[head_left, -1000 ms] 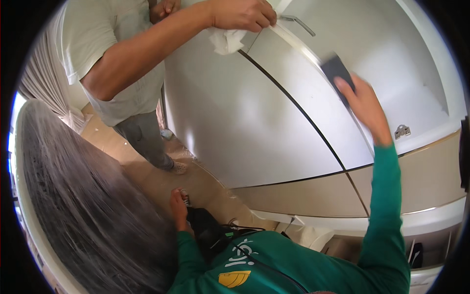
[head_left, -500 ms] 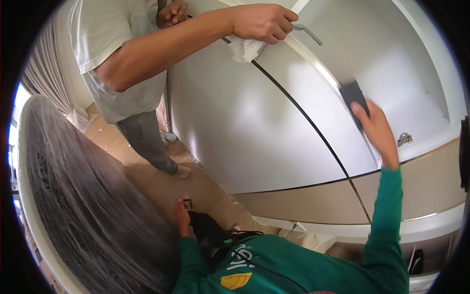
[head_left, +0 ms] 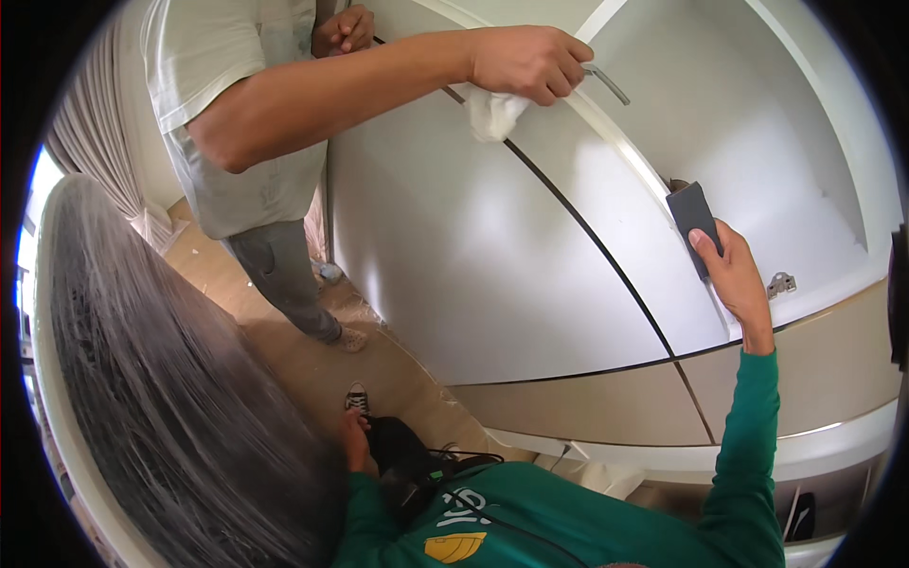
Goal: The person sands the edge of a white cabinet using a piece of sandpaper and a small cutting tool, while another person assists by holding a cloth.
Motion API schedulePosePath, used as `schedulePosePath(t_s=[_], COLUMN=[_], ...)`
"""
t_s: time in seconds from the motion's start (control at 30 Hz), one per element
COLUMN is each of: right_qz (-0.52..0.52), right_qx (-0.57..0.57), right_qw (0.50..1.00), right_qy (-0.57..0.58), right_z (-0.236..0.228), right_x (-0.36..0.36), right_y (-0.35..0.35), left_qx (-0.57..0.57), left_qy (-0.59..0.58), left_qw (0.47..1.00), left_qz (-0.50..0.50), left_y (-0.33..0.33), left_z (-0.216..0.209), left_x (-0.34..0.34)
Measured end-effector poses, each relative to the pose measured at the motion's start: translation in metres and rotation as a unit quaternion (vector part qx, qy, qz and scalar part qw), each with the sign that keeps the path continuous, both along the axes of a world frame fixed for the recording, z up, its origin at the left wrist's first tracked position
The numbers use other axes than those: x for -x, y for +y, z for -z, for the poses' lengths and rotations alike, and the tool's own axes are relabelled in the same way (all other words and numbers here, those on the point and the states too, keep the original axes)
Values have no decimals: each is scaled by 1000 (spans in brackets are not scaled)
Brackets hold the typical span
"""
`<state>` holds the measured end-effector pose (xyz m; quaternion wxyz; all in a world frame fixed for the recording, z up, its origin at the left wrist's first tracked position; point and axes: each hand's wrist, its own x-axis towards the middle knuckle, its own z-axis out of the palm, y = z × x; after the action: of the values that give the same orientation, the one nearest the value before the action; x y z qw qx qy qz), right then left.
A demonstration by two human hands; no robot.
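Observation:
My right hand (head_left: 734,279) reaches up in a green sleeve and presses a dark grey rectangular block (head_left: 693,222) against the edge of a white cabinet door (head_left: 606,227). Low down, my left hand (head_left: 356,443) rests against a black shape by my body, and its fingers are hidden. Long dark hair (head_left: 180,417) covers the left of the view.
Another person in a grey T-shirt (head_left: 237,123) stands at the left and holds a white cloth (head_left: 492,112) on the cabinet next to a metal handle (head_left: 606,83). A hinge (head_left: 781,284) is fixed inside the open cabinet. The floor (head_left: 312,369) is under plastic sheeting, with a shoe (head_left: 356,398) on it.
My right hand has slid the dark block down along the door edge. The other person's hand with the cloth has moved to the right.

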<state>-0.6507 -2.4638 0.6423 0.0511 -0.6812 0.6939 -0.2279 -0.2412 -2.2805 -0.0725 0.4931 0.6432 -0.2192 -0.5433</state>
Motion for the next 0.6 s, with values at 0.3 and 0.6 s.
schedulePosePath(t_s=[0.3,0.6], right_qz=[-75,-80], right_qx=[-7,34], right_qw=[993,994], right_qy=[88,68], right_z=[-8,-7], right_x=[-52,-38], right_y=[-120,-94], left_qx=[-43,-49], left_qy=[-32,-11], left_qw=[998,998], left_qz=[18,41], left_y=[-1,7], left_z=[-13,2], left_x=[-10,-5])
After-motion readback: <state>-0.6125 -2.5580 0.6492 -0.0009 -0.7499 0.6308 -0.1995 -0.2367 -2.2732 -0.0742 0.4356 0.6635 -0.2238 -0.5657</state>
